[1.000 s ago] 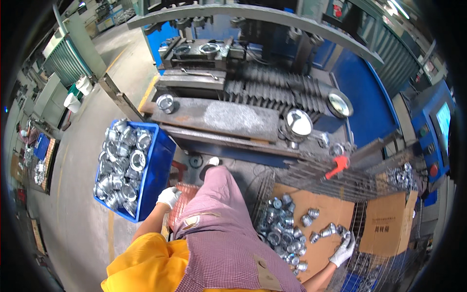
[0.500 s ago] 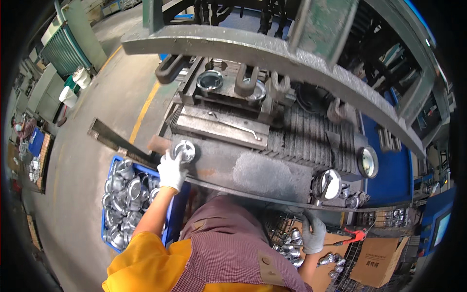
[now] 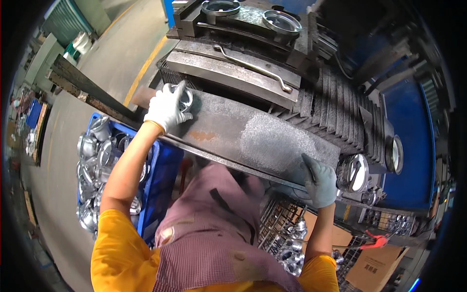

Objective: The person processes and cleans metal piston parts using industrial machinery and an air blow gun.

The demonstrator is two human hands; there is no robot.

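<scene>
My left hand [image 3: 167, 108], in a white glove, grips a shiny round metal part [image 3: 187, 99] at the left end of the grey metal bench [image 3: 219, 129]. Its fingers curl over the part's left side and hide some of it. My right hand [image 3: 321, 184], in a grey-green glove with dark fingertips, is at the bench's front edge on the right. Its fingers stretch out toward the bench top and nothing shows in them. Just right of it stands a round metal cup with a bright face [image 3: 358, 173].
A blue crate [image 3: 163, 168] heaped with shiny metal parts stands at left. Behind the bench lie a bent wrench [image 3: 253, 68] on a steel block and two ring-shaped parts in a fixture [image 3: 281, 22]. Below right are a wire basket of parts [image 3: 292, 250] and a cardboard box [image 3: 374, 267].
My right hand has risen from above the wire basket to the bench edge. My left hand stays at the round part. The view has shifted, and the overhead machine bar is out of sight.
</scene>
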